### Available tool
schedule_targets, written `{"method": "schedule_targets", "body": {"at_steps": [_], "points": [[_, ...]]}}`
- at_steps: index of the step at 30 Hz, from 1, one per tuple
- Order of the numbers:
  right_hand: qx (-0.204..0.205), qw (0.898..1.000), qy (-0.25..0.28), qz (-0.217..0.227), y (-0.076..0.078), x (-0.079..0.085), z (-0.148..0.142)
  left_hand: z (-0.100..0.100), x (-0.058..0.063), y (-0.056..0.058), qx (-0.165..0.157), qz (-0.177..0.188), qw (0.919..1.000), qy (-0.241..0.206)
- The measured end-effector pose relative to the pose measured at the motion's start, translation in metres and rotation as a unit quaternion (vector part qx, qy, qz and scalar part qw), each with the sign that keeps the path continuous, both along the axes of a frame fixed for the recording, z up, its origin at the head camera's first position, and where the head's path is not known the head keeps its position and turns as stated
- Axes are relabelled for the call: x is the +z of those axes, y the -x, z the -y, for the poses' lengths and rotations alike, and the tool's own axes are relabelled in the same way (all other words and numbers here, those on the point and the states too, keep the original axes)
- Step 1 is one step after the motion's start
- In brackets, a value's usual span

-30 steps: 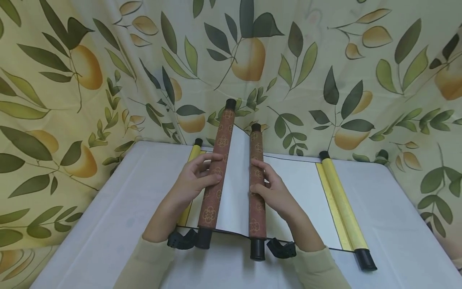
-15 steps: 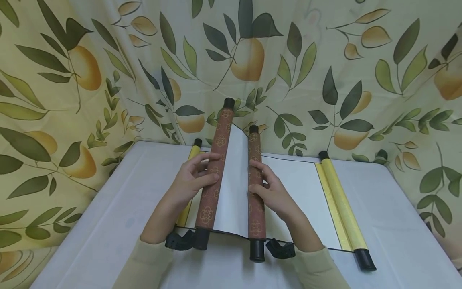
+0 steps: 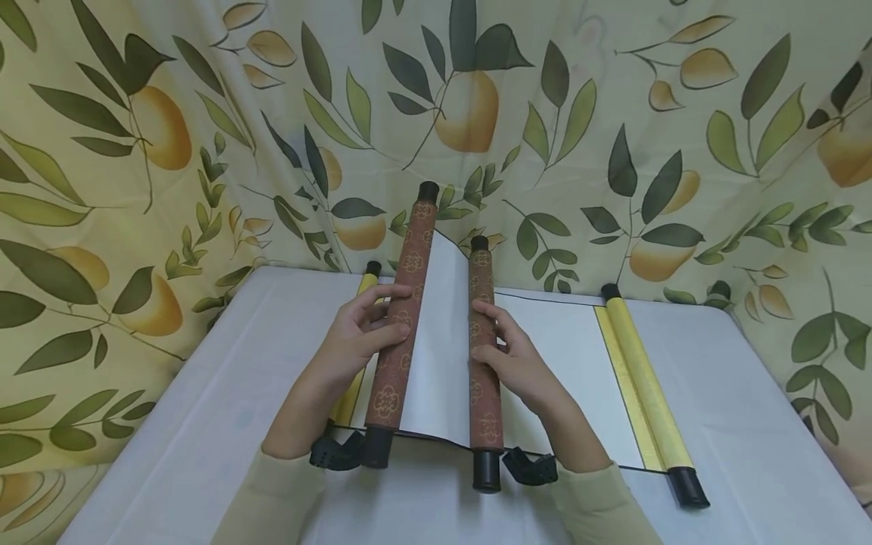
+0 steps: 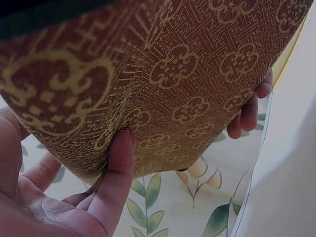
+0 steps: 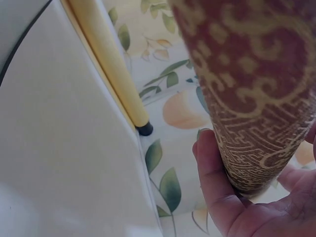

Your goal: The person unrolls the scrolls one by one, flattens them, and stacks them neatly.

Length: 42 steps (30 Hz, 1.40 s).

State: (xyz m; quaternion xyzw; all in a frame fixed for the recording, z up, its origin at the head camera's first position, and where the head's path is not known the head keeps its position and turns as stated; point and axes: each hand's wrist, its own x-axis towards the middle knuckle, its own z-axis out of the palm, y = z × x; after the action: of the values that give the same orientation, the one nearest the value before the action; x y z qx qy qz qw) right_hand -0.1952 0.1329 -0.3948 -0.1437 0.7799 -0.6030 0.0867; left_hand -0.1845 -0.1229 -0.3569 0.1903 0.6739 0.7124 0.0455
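Observation:
My left hand grips the left roll of a hanging scroll covered in red-brown brocade with gold flower medallions and black end caps. The scroll's right roll, narrower in the head view, is held by my right hand, thumb and fingers round its side. Between both rolls a strip of white paper shows. Seen from the left wrist, the brocade spans from one hand to the other. In the right wrist view the right hand cups the brocade roll from below.
Under the held scroll lies an unrolled white sheet with yellow borders. It ends in a yellow roller on the right and another yellow roller, partly hidden, on the left. White cloth covers the table; a fruit-patterned curtain hangs behind.
My left hand and the left roll have shifted slightly left, so the white strip between the rolls is a little wider. The right hand stays nearly in place.

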Motion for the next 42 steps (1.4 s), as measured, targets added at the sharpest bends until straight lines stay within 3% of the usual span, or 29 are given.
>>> {"method": "schedule_targets", "body": {"at_steps": [11, 34, 42], "points": [[-0.005, 1.000, 0.000, 0.009, 0.001, 0.002, -0.003, 0.002, 0.004, -0.001, 0.011, 0.001, 0.9999, 0.001], [0.001, 1.000, 0.022, 0.015, 0.003, -0.001, -0.004, 0.008, 0.007, -0.003, 0.011, -0.013, 0.9987, -0.047], [0.007, 1.000, 0.021, 0.014, 0.002, -0.001, -0.004, 0.009, 0.011, -0.010, 0.025, -0.006, 0.9980, -0.057]]}}
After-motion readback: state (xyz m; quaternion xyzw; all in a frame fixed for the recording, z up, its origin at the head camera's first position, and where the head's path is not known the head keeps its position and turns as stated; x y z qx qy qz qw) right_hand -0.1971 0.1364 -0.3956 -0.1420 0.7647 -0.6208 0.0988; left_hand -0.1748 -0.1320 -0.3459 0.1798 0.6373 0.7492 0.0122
